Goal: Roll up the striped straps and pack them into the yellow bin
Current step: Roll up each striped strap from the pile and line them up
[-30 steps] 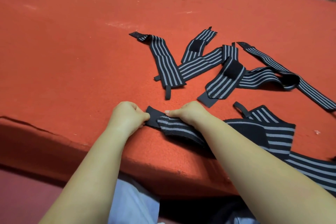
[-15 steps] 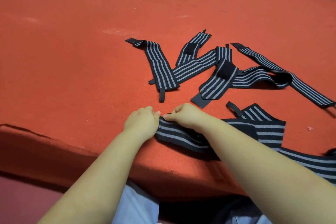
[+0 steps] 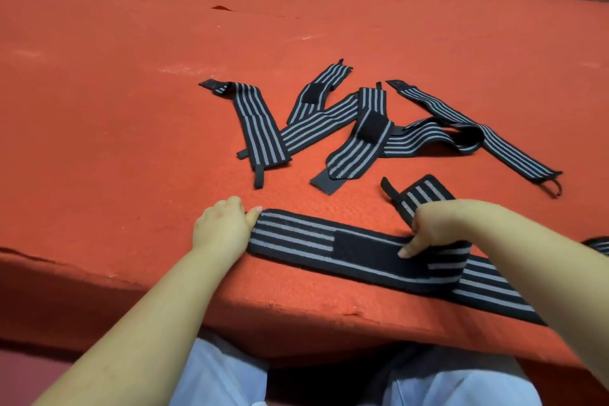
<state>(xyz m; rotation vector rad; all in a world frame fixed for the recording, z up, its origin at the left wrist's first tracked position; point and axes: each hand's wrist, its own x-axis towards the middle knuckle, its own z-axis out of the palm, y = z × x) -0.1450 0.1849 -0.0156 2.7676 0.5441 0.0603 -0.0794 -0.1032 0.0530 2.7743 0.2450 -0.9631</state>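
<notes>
A striped strap (image 3: pixel 346 250) lies stretched flat along the near edge of the red worktop (image 3: pixel 131 109), running from 9 o'clock towards 4 o'clock, where its tail passes under the right forearm. The left hand (image 3: pixel 220 227) has a clenched grip on the strap's 9 o'clock end, thumb on top of the fabric. The right hand (image 3: pixel 435 224) presses curled fingers onto the black patch near the strap's middle; whether it pinches the fabric or only pins it down I cannot tell.

Four or so more straps (image 3: pixel 356 128) lie tangled at 12 o'clock, well apart from the hands. The yellow bin is not in view.

Risks, as I judge them:
- The strap sits right at the worktop's edge, so its free tail could slide off and drag the rest down once rolling begins.
- If the first turn at the left end is loose or skewed, the roll will likely cone out and come undone.
- The black patch looks like a fastener and might catch on the fabric early, locking a crooked roll.
- The overlapping straps behind could snag one another when one is lifted.
</notes>
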